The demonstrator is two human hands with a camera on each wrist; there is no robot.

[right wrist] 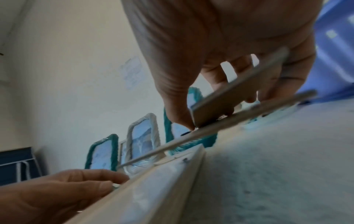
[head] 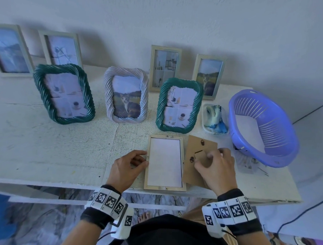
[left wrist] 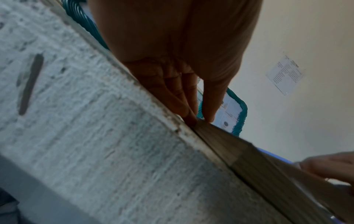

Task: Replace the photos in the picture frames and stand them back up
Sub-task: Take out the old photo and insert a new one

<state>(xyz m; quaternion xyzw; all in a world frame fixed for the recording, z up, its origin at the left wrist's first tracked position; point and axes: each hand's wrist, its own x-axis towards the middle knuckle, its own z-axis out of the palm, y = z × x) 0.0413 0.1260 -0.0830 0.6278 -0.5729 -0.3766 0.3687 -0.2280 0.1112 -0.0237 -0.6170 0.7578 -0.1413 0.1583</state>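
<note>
A light wooden frame [head: 164, 162] lies face down near the table's front edge, with the white back of a photo showing inside it. My left hand [head: 144, 158] pinches the frame's left rail; in the left wrist view its fingertips [left wrist: 191, 119] press on that rail [left wrist: 239, 153]. A brown backing board [head: 197, 150] lies just right of the frame, overlapping its right rail. My right hand [head: 204, 157] pinches the board's stand flap [right wrist: 229, 94], and the board [right wrist: 191, 139] tilts up off the table over the frame [right wrist: 153, 186].
Several filled frames stand behind: a green twisted one [head: 64, 93], a white twisted one [head: 127, 97], another green one [head: 178, 105], wooden ones along the wall. A purple basket [head: 262, 127] and a small tub with a cloth [head: 215, 120] sit at the right.
</note>
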